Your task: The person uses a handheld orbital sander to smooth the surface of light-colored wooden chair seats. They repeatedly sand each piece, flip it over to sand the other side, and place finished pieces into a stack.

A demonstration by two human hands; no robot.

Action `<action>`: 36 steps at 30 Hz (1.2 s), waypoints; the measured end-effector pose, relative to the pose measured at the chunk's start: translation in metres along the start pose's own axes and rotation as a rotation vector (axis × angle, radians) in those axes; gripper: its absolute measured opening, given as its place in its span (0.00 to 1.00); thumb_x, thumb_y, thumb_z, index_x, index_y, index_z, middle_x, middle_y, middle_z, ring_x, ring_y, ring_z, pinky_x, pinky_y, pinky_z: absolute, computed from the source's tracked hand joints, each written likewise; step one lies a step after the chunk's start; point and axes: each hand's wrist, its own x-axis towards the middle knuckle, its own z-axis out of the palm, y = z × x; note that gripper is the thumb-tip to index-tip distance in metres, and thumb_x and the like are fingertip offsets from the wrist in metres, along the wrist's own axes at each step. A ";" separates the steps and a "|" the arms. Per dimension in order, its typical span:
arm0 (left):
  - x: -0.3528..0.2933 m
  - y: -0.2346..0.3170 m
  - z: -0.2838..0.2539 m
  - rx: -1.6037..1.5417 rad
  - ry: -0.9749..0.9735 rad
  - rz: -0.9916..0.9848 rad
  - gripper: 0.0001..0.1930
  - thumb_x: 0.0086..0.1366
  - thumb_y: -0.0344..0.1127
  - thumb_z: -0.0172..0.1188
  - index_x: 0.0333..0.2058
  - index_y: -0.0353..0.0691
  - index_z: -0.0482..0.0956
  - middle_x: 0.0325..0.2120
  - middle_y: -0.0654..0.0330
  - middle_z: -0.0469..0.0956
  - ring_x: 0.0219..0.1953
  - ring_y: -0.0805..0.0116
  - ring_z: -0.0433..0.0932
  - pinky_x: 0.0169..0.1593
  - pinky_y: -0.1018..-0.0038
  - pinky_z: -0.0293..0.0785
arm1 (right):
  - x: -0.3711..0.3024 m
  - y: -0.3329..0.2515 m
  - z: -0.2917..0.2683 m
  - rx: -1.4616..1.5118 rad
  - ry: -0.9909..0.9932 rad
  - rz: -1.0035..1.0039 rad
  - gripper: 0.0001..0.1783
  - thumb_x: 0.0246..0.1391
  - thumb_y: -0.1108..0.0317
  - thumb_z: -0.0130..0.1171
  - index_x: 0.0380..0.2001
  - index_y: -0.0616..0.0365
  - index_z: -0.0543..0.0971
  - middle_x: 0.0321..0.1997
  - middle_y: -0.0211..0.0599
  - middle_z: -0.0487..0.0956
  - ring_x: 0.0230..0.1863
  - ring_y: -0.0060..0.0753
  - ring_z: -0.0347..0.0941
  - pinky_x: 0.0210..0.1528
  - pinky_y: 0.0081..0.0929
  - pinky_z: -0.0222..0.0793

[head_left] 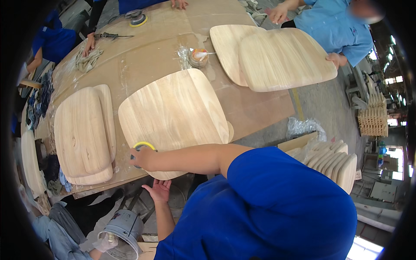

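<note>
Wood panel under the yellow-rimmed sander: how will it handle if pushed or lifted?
Probably stiff: the panel looks like solid wood, with no visible sag. Being broad and flat, it should slide rather than roll. Its near edge seems to overhang the table, so pressing hard there might tip it.

Even, fairly bright light fell across the pale, rounded wooden panel (173, 108), leaving only soft shadows. Glare whitened the rectangular window-like openings (395, 158) at the right, and crumpled clear plastic film (306, 128) glinted. Black vignetting ringed the fisheye view, straight edges bowed, and blur covered a blue-shirted person's head (366, 11).
</note>
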 end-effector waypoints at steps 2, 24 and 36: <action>0.001 0.002 -0.007 0.002 -0.110 -0.006 0.59 0.49 0.86 0.35 0.60 0.34 0.61 0.56 0.50 0.69 0.54 0.50 0.72 0.56 0.55 0.68 | -0.016 -0.007 0.010 0.022 -0.028 -0.017 0.23 0.51 0.65 0.56 0.53 0.37 0.74 0.57 0.48 0.64 0.40 0.54 0.77 0.39 0.42 0.75; 0.010 0.005 0.010 0.667 0.150 0.109 0.14 0.70 0.44 0.54 0.48 0.43 0.72 0.39 0.63 0.78 0.38 0.70 0.78 0.43 0.70 0.73 | -0.115 0.055 -0.023 -0.015 -0.049 0.067 0.26 0.50 0.68 0.57 0.55 0.37 0.70 0.60 0.50 0.63 0.43 0.55 0.77 0.44 0.43 0.75; -0.004 0.055 0.131 1.998 0.397 0.563 0.18 0.62 0.46 0.58 0.28 0.34 0.78 0.21 0.46 0.77 0.26 0.45 0.78 0.33 0.55 0.71 | -0.071 0.116 -0.070 0.040 0.145 0.387 0.30 0.53 0.70 0.54 0.60 0.36 0.66 0.67 0.54 0.57 0.52 0.55 0.74 0.51 0.42 0.73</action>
